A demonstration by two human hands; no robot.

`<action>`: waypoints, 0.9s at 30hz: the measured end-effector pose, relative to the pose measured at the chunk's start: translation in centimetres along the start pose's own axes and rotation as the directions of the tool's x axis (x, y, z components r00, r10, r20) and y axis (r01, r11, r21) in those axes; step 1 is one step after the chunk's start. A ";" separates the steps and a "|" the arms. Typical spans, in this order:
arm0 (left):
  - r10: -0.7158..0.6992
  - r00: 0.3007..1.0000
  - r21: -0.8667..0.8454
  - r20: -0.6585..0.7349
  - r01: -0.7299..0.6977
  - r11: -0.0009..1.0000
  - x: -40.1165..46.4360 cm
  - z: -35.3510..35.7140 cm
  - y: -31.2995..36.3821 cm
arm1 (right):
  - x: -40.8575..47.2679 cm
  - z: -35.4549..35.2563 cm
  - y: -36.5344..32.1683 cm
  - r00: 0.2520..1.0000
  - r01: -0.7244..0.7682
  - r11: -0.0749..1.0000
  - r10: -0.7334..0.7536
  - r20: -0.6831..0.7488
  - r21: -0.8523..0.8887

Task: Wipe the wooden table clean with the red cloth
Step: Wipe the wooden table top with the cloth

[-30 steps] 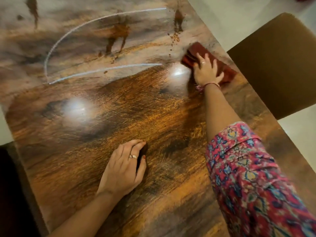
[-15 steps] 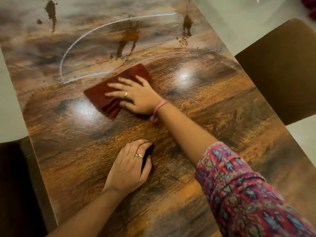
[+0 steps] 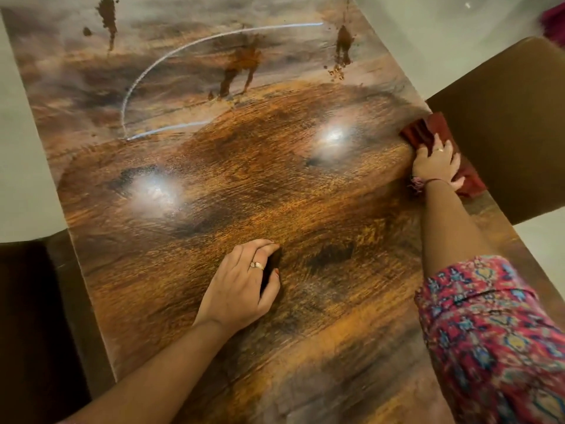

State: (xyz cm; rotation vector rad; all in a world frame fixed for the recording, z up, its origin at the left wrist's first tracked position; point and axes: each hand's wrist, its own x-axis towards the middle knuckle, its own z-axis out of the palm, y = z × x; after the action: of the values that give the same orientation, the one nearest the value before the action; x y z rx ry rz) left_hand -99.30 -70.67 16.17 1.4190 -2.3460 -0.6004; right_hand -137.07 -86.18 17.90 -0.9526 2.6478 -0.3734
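Far left: dark chair tucked vs the table's left edge. Wooden table runs up the frame, glossy, w/ two bright light glares mid-surface. Far part looks hazy/dull; near part reads warmer and clearer, w/ a curved boundary between. Brown splatter stains sit on the far part: one top left, a bigger forked one centre, another w/ crumbs toward the right edge. A thin pale arc line loops round the centre stain.

Left hand lies palm-down on the near-centre table, fingers together and curled slightly, ring on one finger, holding nothing, weight resting on the wood.

Right: right hand presses flat on the red cloth at the table's right edge, fingers spread over it, ring and wrist thread visible. Cloth is bunched, partly hanging past the edge, next to a brown chair. Patterned pink sleeve at lower right.
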 end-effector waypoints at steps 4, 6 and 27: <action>0.002 1.000 -0.014 0.014 -0.001 1.000 -0.1 -0.3 0.1 | -5.1 0.5 0.4 1.000 -0.009 1.000 0.010 0.020 -0.024; 0.002 1.000 -0.064 0.022 -0.001 0.998 -0.2 -0.7 0.2 | -8.4 1.0 -0.1 0.998 0.036 0.999 -0.035 0.048 -0.024; -0.458 0.855 -0.603 0.242 0.503 0.619 -6.7 -22.8 -19.3 | -47.4 14.0 -17.3 0.948 0.251 0.966 -0.235 0.214 -0.052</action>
State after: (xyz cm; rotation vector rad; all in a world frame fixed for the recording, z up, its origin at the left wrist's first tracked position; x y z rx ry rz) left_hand -70.74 -76.85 25.30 1.6546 -1.4802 -1.4630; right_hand -87.25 -70.14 20.04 -1.2763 2.3788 -0.2123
